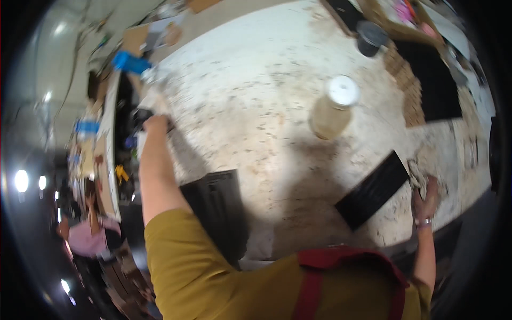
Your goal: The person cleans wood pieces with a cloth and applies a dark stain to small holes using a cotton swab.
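Note:
My left hand (pixel 156 124) reaches to the far left edge of the table, its fingers closed at a small dark object (pixel 142 115) too blurred to name. Beside it lies a pale, crumpled-looking thing (pixel 153 100). At the right, my right hand (pixel 426 201) grips a dirty whitish rag (pixel 418 177) against the tabletop. Just left of the rag, a black rectangular panel (pixel 372 191) lies at a slant. Another dark panel (pixel 217 210) rests at the near edge, partly hidden by my left arm.
On the stained white table (pixel 240 90) stands a jar of yellowish liquid with a white lid (pixel 343 92). A dark cup (pixel 372 38), corrugated cardboard (pixel 406 85) and a black sheet (pixel 431 80) sit far right. A blue bottle (pixel 130 63) is far left; a person in pink (pixel 89 234) is beyond.

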Demonstrator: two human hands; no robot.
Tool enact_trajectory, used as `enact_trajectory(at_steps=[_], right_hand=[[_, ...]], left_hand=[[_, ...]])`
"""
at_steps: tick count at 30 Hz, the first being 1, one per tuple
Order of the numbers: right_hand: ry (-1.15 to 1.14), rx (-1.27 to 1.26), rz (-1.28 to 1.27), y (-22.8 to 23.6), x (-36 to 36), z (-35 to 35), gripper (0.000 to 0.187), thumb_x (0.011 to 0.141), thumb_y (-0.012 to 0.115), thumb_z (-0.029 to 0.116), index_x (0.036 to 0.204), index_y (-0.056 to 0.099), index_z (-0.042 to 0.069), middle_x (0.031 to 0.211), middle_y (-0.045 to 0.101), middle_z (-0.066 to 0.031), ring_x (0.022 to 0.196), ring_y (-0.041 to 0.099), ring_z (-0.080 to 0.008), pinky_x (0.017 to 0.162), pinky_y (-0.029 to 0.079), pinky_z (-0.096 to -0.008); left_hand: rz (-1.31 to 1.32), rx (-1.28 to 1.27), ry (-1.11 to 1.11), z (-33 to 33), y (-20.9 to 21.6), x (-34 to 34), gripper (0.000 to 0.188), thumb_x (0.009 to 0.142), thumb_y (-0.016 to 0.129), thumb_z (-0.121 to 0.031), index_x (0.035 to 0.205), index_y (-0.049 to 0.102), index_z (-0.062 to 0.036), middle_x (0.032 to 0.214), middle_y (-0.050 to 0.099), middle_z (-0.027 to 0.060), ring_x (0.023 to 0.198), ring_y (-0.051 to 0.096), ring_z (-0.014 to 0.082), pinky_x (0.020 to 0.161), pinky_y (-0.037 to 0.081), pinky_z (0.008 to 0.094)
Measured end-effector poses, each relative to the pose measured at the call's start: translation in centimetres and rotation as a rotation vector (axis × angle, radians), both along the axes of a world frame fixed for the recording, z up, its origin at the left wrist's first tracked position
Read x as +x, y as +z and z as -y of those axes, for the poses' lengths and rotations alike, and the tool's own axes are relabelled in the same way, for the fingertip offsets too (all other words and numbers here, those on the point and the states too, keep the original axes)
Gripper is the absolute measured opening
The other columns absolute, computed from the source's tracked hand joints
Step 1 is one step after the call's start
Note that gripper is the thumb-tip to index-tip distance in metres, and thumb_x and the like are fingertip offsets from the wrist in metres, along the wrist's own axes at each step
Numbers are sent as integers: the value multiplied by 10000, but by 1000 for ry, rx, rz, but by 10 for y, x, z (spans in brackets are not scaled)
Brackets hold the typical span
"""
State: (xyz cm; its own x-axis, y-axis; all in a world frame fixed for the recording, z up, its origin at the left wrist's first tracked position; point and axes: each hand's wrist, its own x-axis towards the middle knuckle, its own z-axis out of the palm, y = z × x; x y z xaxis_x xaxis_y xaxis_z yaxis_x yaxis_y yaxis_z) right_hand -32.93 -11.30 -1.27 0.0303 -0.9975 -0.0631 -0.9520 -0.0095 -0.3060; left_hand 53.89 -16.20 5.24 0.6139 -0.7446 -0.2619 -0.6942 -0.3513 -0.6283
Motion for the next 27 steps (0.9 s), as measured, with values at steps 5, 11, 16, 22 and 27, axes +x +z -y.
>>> enact_trajectory(at_steps=[5, 11, 16, 22, 27], right_hand=[[130, -178, 143, 30, 40, 20, 413, 706, 666, 58, 1095, 545, -9, 1082, 537, -212, 1013, 518, -401, 907, 420, -420], [122, -171, 200, 40, 40, 20, 373, 721, 676, 115, 1061, 551, 23, 1029, 544, -178, 949, 541, -372, 804, 451, -408], [118, -206, 237, 31, 33, 16, 378, 720, 690, 118, 1065, 557, 39, 1062, 546, -164, 965, 549, -353, 802, 459, -406], [290, -286, 282, 82, 49, 18, 584, 677, 738, 143, 1212, 521, 60, 1118, 544, -159, 1029, 535, -343, 854, 448, -389], [450, -401, 276, 76, 73, 2, 654, 680, 774, 260, 1253, 503, 99, 1251, 484, -156, 1210, 444, -361, 947, 376, -530]], left_hand=[[-209, 75, 35, -6, -11, -1, 226, 742, 643, -341, 876, 735, -184, 1037, 681, 101, 924, 663, 294, 787, 521, 434], [54, -221, -292, 2, 34, 25, 278, 866, 561, -258, 1032, 559, -35, 904, 660, 181, 845, 636, 373, 686, 510, 464], [-177, -106, -475, 1, 155, -143, 344, 764, 706, -174, 993, 517, 1, 855, 633, 197, 857, 603, 405, 685, 477, 472], [-877, -299, -582, -56, 166, -385, 344, 863, 608, -66, 1201, 548, -32, 1084, 608, 115, 992, 597, 233, 821, 485, 323], [-1502, -303, 17, -58, 90, -486, 332, 891, 608, -78, 1207, 527, -18, 1057, 605, 79, 909, 571, 106, 774, 470, 255]])
